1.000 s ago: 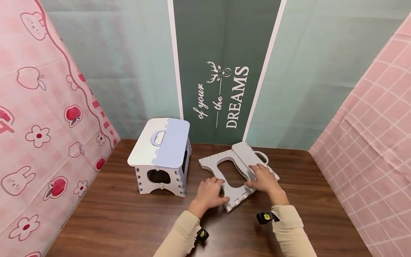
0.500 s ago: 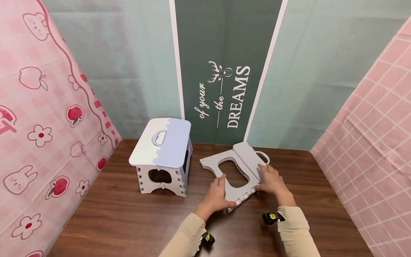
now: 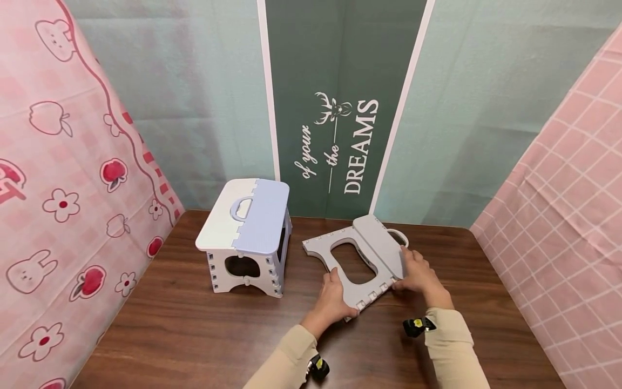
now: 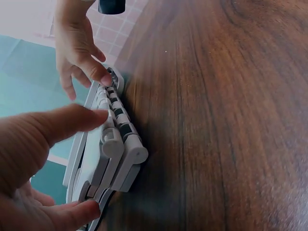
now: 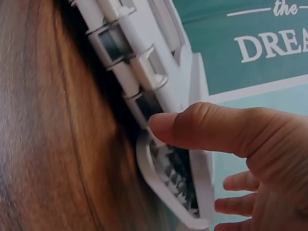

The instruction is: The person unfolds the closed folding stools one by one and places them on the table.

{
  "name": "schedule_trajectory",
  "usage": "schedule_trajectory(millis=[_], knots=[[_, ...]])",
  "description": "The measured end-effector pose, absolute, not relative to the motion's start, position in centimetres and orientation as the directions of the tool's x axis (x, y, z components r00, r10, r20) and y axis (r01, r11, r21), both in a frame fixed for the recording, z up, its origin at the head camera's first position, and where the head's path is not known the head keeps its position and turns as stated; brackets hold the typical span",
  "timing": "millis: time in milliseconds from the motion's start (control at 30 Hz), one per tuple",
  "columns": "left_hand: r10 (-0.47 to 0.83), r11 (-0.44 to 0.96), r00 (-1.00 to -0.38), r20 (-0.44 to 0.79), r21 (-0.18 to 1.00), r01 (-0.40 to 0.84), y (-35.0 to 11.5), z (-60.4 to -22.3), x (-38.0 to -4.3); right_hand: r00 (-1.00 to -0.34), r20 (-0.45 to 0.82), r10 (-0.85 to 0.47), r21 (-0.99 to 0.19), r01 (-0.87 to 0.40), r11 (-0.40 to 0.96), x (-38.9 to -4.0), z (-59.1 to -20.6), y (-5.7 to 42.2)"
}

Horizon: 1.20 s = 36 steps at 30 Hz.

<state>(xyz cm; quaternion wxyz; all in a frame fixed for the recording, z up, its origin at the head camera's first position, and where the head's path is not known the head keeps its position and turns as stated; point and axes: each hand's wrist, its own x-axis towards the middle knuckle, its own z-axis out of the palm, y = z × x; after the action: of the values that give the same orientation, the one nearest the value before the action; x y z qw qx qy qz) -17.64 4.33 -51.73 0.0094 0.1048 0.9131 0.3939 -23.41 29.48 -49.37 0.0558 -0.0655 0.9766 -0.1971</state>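
A light grey folding stool lies folded flat on the table, with a loop handle at its far right. At its near left corner my left hand pinches a leg end; in the left wrist view the thumb touches the hinged edge and a finger lies on the other side. My right hand holds the right near corner of the seat part. The right wrist view shows that thumb on the toothed hinge edge, the other fingers beyond the seat's rim, their contact partly hidden.
To the left stands an unfolded white and lilac folding stool, upright on its legs. The brown wooden table ends at a green curtain at the back. Pink cloths hang at both sides.
My right hand has slid to the right along the seat part to its corner. The left hand has shifted slightly right onto the leg end. The folded stool has hardly moved.
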Motion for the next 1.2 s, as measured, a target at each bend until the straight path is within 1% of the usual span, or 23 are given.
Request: schedule_trajectory(millis=[133, 333, 500, 700, 867, 1000, 1033, 1100, 1200], knots=[[0.168, 0.679, -0.984, 0.06, 0.717, 0.159, 4.5, -51.9, -17.6, -0.99, -0.084, -0.112, -0.414, -0.068, 0.908, -23.5, -49.9, 29.9], [0.169, 0.706, -0.984, 0.047, 0.691, 0.155, 4.6, -51.5, -17.3, -0.991, -0.094, -0.091, -0.402, -0.045, 0.914, -24.0, -50.8, 30.7], [0.146, 0.718, -0.988, 0.054, 0.681, 0.143, 4.8, -51.6, -17.2, -0.986, -0.113, -0.121, -0.391, -0.068, 0.918, -24.5, -51.2, 31.3], [0.144, 0.734, -0.989, 0.027, 0.668, 0.124, 4.7, -51.6, -17.3, -0.981, -0.067, -0.182, -0.41, -0.139, 0.901, -25.0, -51.9, 32.4], [0.164, 0.734, -0.986, 0.012, 0.667, 0.13, 4.7, -51.6, -17.5, -0.98, -0.053, -0.19, -0.415, -0.151, 0.897, -25.4, -52.0, 33.1], [0.178, 0.722, -0.983, 0.032, 0.675, 0.152, 4.6, -51.5, -17.5, -0.981, -0.053, -0.188, -0.397, -0.152, 0.905, -25.6, -51.8, 33.2], [0.184, 0.725, -0.981, 0.062, 0.666, 0.178, 4.6, -51.9, -17.6, -0.981, -0.049, -0.187, -0.395, -0.153, 0.906, -25.5, -51.8, 33.1], [0.193, 0.725, -0.978, 0.078, 0.66, 0.196, 4.5, -52.0, -17.6, -0.981, -0.041, -0.188, -0.4, -0.156, 0.903, -25.4, -51.8, 33.1], [0.205, 0.735, -0.976, 0.065, 0.649, 0.198, 4.5, -52.0, -17.3, -0.982, -0.029, -0.189, -0.417, -0.16, 0.895, -24.9, -52.0, 33.1]])
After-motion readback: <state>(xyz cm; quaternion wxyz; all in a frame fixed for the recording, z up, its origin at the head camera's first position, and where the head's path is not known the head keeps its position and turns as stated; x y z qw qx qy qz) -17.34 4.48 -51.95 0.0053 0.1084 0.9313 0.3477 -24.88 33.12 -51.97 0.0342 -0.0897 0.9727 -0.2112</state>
